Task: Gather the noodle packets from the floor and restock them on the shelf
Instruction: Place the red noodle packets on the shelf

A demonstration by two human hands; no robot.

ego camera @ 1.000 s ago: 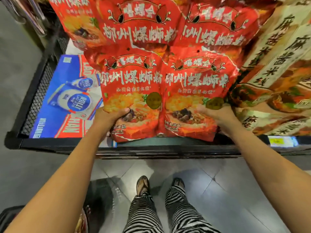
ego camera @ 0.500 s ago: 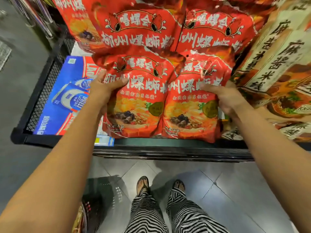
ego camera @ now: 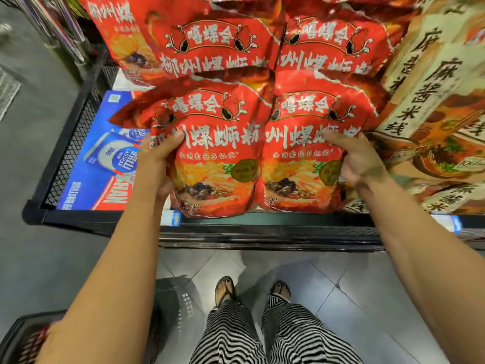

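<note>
Shelf (ego camera: 262, 227), centre frame: 2 red noodle packets stand upright side by side at its front edge, touching, bottoms on the shelf.
- Left hand (ego camera: 157, 158) grips the left packet (ego camera: 215, 164) by its outer edge. Its thumb is on the front at the text band, and its fingers curl round behind.
- Right hand (ego camera: 357, 158) has the same grip on the right packet (ego camera: 299, 164).

Containers:
- More red packets (ego camera: 217, 40) are stacked behind and above these 2, at top centre.
- Beige rice-noodle packs (ego camera: 430, 101) fill the shelf at right.
- The black mesh tray (ego camera: 65, 143) at left holds a blue carton (ego camera: 97, 164) lying flat.
- The black basket (ego camera: 15, 334) in the lower left corner has something red inside, too blurred to identify.

Versus 1.0 s ago, both hands have moved up from the food-photo area to the text band. Versus 0.5 s ago, the grip is unchanged and the right packet sits squarer, level with the left one.
</note>
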